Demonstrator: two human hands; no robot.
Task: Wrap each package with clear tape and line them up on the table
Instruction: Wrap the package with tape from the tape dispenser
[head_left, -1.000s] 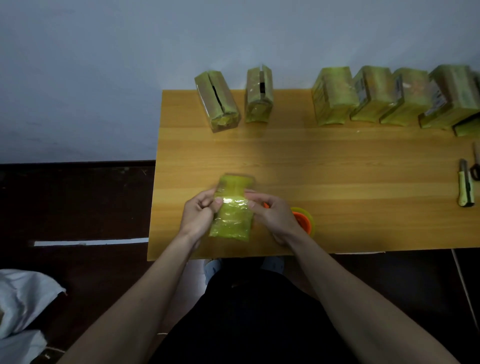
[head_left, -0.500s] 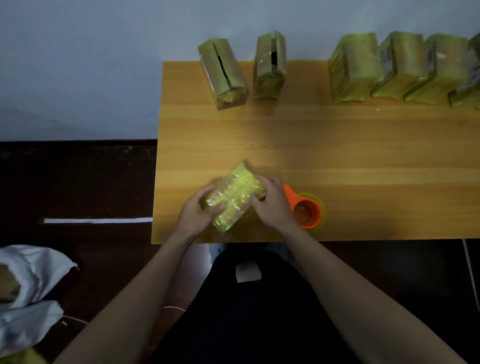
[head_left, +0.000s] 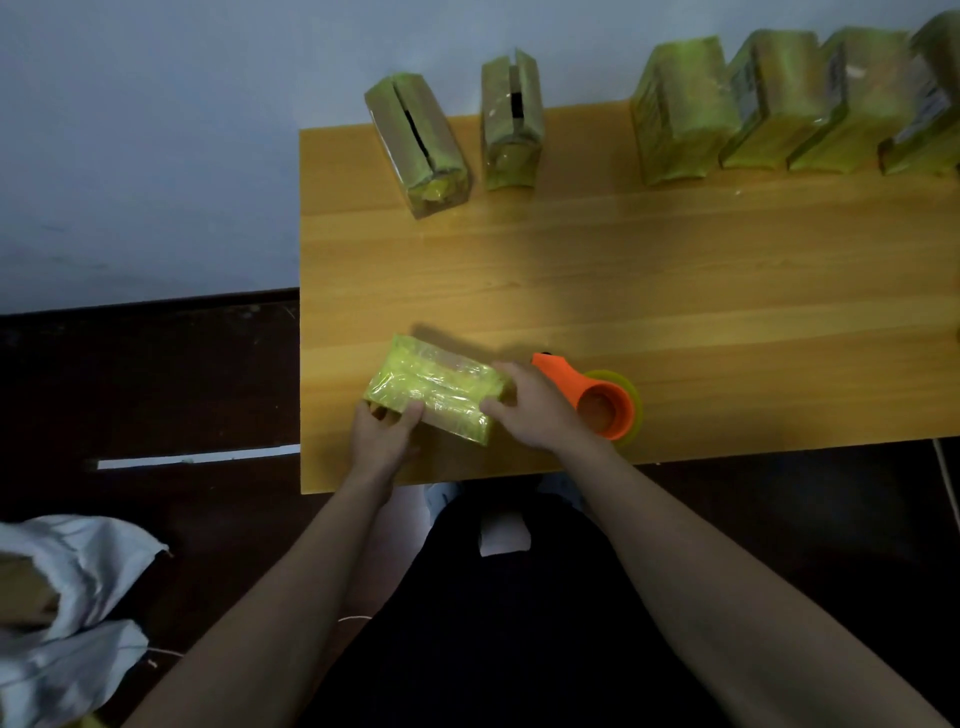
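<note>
On the wooden table, near its left edge, both hands grip the yellow package: left hand pinching the near-left corner, right hand clasping the right end. It looks light, soft and slippery in film; hold the ends.

White crumpled cloth lies on the dark floor beside a pale wall.
</note>
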